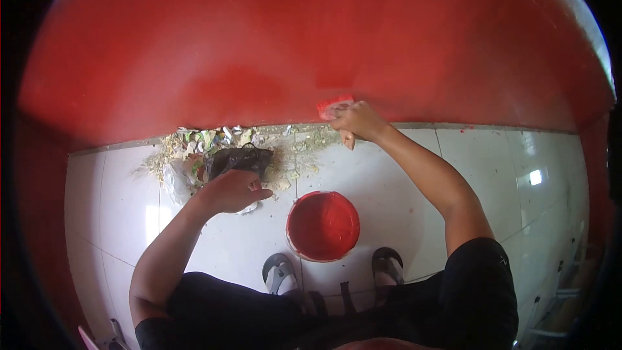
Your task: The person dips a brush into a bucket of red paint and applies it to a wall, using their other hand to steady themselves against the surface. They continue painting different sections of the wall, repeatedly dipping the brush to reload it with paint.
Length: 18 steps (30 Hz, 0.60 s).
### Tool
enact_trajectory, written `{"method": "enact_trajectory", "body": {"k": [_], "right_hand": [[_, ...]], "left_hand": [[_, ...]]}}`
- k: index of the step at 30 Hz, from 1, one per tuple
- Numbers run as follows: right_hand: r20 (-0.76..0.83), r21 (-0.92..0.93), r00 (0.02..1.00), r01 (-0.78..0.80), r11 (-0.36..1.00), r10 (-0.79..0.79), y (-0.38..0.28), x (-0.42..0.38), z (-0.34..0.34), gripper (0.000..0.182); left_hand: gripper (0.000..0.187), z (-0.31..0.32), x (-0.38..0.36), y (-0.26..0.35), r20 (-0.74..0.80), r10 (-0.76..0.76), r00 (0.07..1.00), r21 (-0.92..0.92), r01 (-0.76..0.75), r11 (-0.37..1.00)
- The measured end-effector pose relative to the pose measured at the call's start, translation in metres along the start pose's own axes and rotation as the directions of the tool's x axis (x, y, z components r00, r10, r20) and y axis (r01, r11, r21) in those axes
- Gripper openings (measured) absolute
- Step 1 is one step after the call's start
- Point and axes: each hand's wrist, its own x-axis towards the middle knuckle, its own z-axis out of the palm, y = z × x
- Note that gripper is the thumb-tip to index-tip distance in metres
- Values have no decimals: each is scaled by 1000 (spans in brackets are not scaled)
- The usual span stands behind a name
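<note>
My right hand (358, 121) is closed round a paintbrush (335, 106), whose red bristles touch the lower part of the red wall (402, 58). The end of its handle shows below my fingers. To the left, my left hand (236, 192) hangs over the floor with its fingers curled, near a black plastic bag (243, 159); whether anything is in it I cannot make out. Between my arms a bucket (322, 196) with red paint inside stands on the white tiles, in front of my feet.
A heap of scraps and debris (188, 149) lies along the wall's foot at the left, with a clear plastic bag (176, 181) beside it. My sandalled feet (282, 274) are below the bucket. Metal legs (557, 295) show at the lower right.
</note>
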Motion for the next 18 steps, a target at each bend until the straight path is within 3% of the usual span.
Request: {"method": "enact_trajectory", "body": {"k": [2,3,4,6,9,10,13,14,16,18], "right_hand": [[89,4,993,-84,996,83,1,-14,-9,5],[-178,-128,984,5,992,-28,7,-19,-17,4],[-414,-272,895,53,961,-166,13,-22,-24,5],[-611,-313,783,-98,945,-121,15,-21,-45,10],[-690,-228,724,-206,952,-9,26,-13,-41,11],[-686,-218,728,-210,953,3,28,-14,-24,11],[-433,-417,895,-96,904,-105,31,-22,56,8],[-438,-412,893,-99,906,-102,26,-27,81,8],[-116,-159,992,-63,985,45,15,-37,118,6],[-145,-109,989,-10,994,-6,9,-33,116,7]], "left_hand": [[48,2,2,-2,13,-7,1000,20,7,1000],[48,4,4,-3,20,-17,1000,34,16,999],[48,6,6,-5,34,-24,999,31,23,999],[49,6,11,-6,73,-13,997,15,12,1000],[49,7,17,-1,88,-25,996,-2,26,1000],[48,7,19,2,91,-27,995,-16,29,999],[48,7,21,10,108,-28,994,-14,30,999],[48,7,21,11,115,-29,993,-11,31,999],[48,9,21,9,106,-35,994,-3,35,999],[48,10,22,9,100,-41,994,3,41,999]]}}
